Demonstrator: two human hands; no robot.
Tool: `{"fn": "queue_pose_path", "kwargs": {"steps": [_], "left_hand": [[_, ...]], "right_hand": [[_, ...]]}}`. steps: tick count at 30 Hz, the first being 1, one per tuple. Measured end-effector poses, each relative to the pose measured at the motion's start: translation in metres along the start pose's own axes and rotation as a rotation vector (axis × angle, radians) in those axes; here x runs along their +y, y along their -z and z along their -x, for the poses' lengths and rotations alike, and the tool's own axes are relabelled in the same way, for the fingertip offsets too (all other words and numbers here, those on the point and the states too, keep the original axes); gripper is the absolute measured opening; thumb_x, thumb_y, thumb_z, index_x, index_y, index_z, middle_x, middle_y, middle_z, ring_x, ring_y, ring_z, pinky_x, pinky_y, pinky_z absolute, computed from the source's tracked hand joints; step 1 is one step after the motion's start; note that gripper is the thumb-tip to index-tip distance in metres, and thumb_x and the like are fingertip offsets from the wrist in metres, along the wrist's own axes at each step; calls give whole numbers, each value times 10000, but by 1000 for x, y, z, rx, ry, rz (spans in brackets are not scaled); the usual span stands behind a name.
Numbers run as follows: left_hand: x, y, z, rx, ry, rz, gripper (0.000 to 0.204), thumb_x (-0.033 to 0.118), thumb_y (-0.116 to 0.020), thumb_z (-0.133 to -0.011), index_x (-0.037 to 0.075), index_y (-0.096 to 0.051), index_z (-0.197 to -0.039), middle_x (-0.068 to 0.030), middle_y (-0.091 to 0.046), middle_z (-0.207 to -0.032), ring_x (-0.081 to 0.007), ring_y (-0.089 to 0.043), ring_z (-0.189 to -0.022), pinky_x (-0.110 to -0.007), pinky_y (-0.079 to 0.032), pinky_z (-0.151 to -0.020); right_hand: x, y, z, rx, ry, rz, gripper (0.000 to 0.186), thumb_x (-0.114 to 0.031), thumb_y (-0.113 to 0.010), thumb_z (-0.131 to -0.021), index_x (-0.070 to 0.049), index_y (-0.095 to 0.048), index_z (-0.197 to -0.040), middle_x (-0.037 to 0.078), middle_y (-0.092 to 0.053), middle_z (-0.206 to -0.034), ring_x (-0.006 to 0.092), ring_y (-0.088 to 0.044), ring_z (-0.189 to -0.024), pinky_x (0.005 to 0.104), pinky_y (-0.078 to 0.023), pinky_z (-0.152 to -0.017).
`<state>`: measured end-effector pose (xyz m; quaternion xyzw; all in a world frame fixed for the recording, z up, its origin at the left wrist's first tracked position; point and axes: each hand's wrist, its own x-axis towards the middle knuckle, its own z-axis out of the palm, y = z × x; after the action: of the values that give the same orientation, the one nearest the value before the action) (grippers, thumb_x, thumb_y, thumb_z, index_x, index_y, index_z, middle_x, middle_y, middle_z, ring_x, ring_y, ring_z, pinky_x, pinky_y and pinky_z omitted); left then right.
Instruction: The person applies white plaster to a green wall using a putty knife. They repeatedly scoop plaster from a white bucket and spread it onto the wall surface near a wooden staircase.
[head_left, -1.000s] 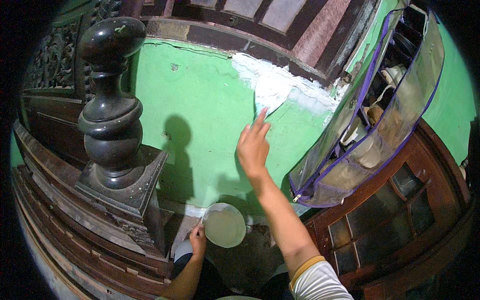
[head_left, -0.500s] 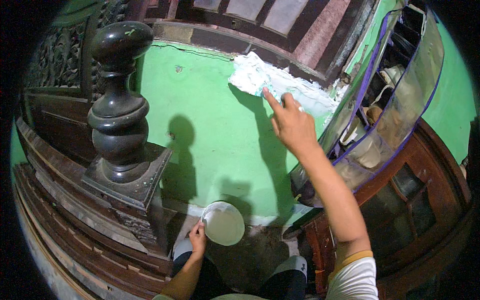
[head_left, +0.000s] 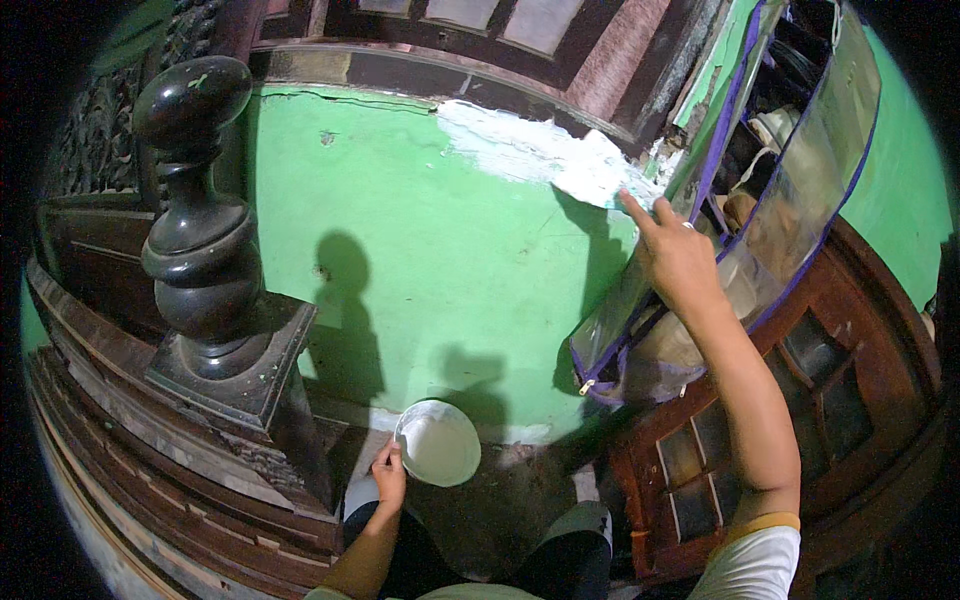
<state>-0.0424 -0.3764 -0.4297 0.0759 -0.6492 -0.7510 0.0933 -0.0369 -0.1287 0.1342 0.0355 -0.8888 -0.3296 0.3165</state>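
In my right hand, raised at the right of the wall, is a putty-covered scraper, its index finger on the blade. The blade is pressed to a band of white filler along the top of the green wall, under the dark wooden frame. My left hand is low in the middle, gripping the side of a round container with pale paste in it. The scraper's handle is hidden by my right hand.
A black carved post stands at the left before dark wooden furniture. A clear hanging organiser with purple edging, holding shoes, is close beside my right arm. A brown glazed door panel is at the lower right. My legs show below.
My right hand and scraper have moved right along the white filler, toward the corner by the organiser. My left hand still holds the container low in the middle.
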Motion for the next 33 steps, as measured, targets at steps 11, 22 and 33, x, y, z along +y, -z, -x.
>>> {"fn": "queue_pose_path", "kwargs": {"steps": [11,22,33], "left_hand": [[-8,-5,-4,18,-34,-90,344,224,-595,-959,-50,-665,-1154,-194,-683,-1135,-272,-626,-1066,-352,-451,-969],[6,-19,3,28,-99,-129,328,209,-606,-944,-39,-677,-1145,-193,-670,-1063,-300,-621,-1012,-366,-464,-925],[2,-7,10,36,-43,-118,325,208,-594,-954,-46,-675,-1141,-181,-671,-1078,-284,-621,-1017,-358,-459,-937]], "right_hand": [[-13,-15,76,55,-271,-296,656,-126,-597,-876,-203,-372,-1487,201,-511,-1117,383,-638,-800,475,-547,-658],[-136,-108,-3,473,-507,-804,655,-126,-499,-977,-87,-173,-1544,248,-452,-1132,434,-592,-817,497,-516,-685],[-181,-125,10,406,-606,-970,594,-136,-470,-1000,-62,-196,-1522,275,-444,-1154,470,-588,-863,518,-493,-748]]}}
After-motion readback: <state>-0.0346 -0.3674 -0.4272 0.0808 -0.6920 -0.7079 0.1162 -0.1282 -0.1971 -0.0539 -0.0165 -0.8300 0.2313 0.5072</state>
